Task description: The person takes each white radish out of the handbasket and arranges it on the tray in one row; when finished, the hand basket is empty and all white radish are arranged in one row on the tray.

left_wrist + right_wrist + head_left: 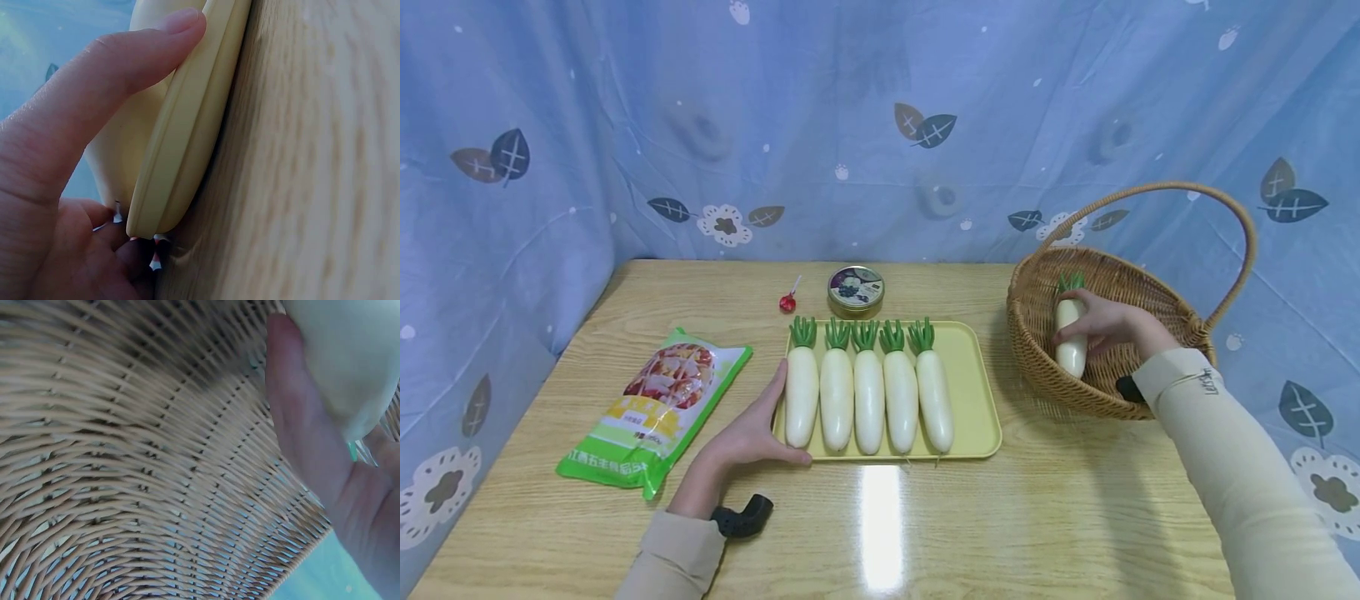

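Several white radishes (868,402) with green tops lie side by side on a yellow tray (973,400). My left hand (756,433) grips the tray's near left corner. In the left wrist view its thumb (144,53) lies on the tray rim (178,131), and the other fingers bend around the corner. Inside the tilted wicker basket (1037,350), my right hand (1105,323) holds another white radish (1071,354), its green top pointing away. The right wrist view shows that radish (350,362) against the hand, above the woven wall (156,462).
A green and white food package (658,408) lies left of the tray. Behind the tray are a round tin (856,292) and a red lollipop (787,302). The basket's tall handle (1187,187) arches above it at the right. A blue curtain (850,125) hangs behind the table.
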`<state>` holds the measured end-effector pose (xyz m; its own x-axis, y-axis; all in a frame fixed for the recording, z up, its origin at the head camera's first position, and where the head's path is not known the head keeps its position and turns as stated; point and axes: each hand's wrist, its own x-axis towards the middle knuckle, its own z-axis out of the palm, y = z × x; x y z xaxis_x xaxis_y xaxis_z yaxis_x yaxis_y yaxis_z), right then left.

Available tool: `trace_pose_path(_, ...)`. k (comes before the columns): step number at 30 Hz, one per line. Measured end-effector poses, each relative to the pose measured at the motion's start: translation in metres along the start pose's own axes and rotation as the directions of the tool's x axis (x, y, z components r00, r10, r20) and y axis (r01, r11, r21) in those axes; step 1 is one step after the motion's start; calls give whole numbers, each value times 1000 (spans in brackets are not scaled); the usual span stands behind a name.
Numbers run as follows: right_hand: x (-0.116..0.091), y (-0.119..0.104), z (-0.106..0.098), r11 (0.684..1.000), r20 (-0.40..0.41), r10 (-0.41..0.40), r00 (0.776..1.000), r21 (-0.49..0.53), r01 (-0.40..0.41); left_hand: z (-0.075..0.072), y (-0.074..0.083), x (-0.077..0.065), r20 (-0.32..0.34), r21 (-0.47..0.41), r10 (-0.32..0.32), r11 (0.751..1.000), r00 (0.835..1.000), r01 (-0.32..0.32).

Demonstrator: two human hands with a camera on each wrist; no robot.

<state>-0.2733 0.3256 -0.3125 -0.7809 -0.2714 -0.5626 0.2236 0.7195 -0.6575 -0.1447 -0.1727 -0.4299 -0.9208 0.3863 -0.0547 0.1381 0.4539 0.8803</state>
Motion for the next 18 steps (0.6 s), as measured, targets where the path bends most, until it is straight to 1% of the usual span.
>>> trace_pose_path(4, -2, 0, -6, 1000, -6, -20, 1000, 21, 20, 0, 0, 0, -1, 8, -1, 1000, 1000, 1)
trace_pose_path(10, -8, -2, -11, 994, -14, -54, 998, 92, 55, 0, -1, 0, -1, 0, 3, 1000, 1000, -3)
trace_pose_path(13, -13, -6, -13, 992, -13, -81, 997, 95, 82, 0, -1, 0, -1, 0, 9, 1000, 1000, -9)
trace_pose_path(18, -24, -15, -15, 989, -4, -104, 995, 106, 103, 1, -1, 0, -2, 3, 8, 1000, 1000, -8)
